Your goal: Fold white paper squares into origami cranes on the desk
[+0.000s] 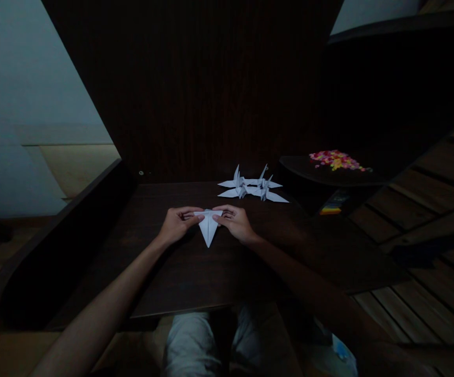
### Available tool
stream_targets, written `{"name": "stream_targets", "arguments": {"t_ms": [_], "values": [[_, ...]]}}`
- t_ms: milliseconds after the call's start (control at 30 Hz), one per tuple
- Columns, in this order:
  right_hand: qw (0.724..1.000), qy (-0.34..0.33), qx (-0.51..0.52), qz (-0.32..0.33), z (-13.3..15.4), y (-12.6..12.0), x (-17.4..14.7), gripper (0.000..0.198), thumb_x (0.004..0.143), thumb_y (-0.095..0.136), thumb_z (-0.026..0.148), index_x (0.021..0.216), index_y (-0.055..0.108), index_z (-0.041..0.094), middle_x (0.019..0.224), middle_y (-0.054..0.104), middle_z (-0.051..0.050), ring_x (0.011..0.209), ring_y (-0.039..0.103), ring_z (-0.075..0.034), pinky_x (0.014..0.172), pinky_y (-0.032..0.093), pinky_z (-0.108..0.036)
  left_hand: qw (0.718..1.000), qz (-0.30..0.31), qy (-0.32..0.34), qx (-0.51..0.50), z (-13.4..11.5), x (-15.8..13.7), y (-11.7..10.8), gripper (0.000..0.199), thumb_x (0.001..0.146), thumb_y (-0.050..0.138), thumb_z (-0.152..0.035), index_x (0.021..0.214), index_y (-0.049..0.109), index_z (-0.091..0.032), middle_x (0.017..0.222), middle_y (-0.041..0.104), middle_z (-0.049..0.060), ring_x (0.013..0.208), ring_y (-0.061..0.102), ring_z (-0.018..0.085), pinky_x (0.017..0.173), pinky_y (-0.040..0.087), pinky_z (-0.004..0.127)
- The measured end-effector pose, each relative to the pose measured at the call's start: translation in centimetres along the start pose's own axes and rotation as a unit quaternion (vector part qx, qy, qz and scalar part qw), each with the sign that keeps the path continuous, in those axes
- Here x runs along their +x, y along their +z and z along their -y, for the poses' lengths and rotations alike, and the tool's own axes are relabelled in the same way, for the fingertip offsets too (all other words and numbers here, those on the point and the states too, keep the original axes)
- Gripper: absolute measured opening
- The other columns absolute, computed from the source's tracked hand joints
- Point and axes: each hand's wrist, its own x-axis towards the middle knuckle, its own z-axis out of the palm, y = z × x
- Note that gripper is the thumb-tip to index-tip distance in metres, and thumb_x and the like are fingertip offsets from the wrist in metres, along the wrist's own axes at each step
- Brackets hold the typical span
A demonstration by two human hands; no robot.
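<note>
A white sheet of folded paper (208, 229), kite-shaped with its point towards me and a crease down the middle, is held between both hands. My left hand (179, 224) pinches its upper left corner, thumb on top and fingers behind. At the upper right corner my right hand (237, 222) grips it the same way. The fingertips behind the paper are partly hidden. Just beyond the hands, several white origami cranes (250, 188) stand close together on the dark wooden desk (180, 283).
A pile of small pink, red and yellow pieces (339, 159) lies on a rounded side shelf (313, 176) at the right. Beneath it sits a yellow-edged object (331, 210). A raised side panel (54, 241) bounds the desk on the left, a tall dark back panel (211, 89) behind.
</note>
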Motion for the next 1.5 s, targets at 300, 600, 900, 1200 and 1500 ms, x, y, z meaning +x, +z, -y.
{"name": "stream_targets", "arguments": {"t_ms": [300,600,900,1200,1500], "values": [[0.998,-0.049,-0.027,-0.008,0.14,0.02,-0.1,0.028,0.064,0.078,0.04,0.081,0.073,0.019,0.082,0.06,-0.003,0.067,0.058,-0.012,0.06,0.053,-0.025,0.999,-0.039,0.014,0.026,-0.2,-0.09,0.18,0.044,0.056,0.082,-0.047,0.084,0.076,-0.013,0.083,0.075,0.011,0.078,0.069,0.025,0.072,0.054,0.035],[0.997,-0.064,-0.047,-0.011,0.52,0.05,-0.28,0.027,0.066,0.076,0.043,0.078,0.073,0.019,0.084,0.056,-0.003,0.063,0.055,-0.011,0.052,0.052,-0.025,1.0,-0.024,-0.001,-0.002,-0.38,-0.08,0.25,0.042,0.056,0.082,-0.043,0.083,0.075,-0.012,0.075,0.074,0.009,0.067,0.067,0.021,0.066,0.053,0.033],[0.997,-0.065,-0.031,-0.003,0.61,0.25,-0.49,0.025,0.065,0.077,0.043,0.077,0.074,0.021,0.083,0.056,-0.004,0.067,0.056,-0.014,0.052,0.052,-0.027,0.999,0.006,-0.039,-0.029,-0.78,-0.24,0.48,0.048,0.056,0.082,-0.043,0.091,0.074,-0.012,0.079,0.075,0.01,0.071,0.068,0.022,0.067,0.054,0.034],[0.997,-0.072,-0.033,-0.003,0.59,0.17,-0.46,0.022,0.066,0.077,0.041,0.075,0.075,0.022,0.082,0.055,-0.004,0.066,0.055,-0.014,0.052,0.049,-0.028,0.993,0.023,-0.082,-0.088,-0.23,-0.32,0.8,0.045,0.056,0.084,-0.04,0.09,0.075,-0.012,0.079,0.074,0.008,0.07,0.067,0.02,0.064,0.058,0.034],[0.995,-0.082,-0.056,-0.008,0.39,0.04,-0.43,0.02,0.067,0.076,0.04,0.076,0.076,0.022,0.083,0.056,-0.004,0.071,0.056,-0.015,0.054,0.048,-0.027,0.993,0.024,-0.086,-0.075,-0.4,-0.21,0.7,0.041,0.057,0.083,-0.039,0.086,0.075,-0.011,0.076,0.074,0.009,0.068,0.068,0.021,0.062,0.059,0.035]]}}
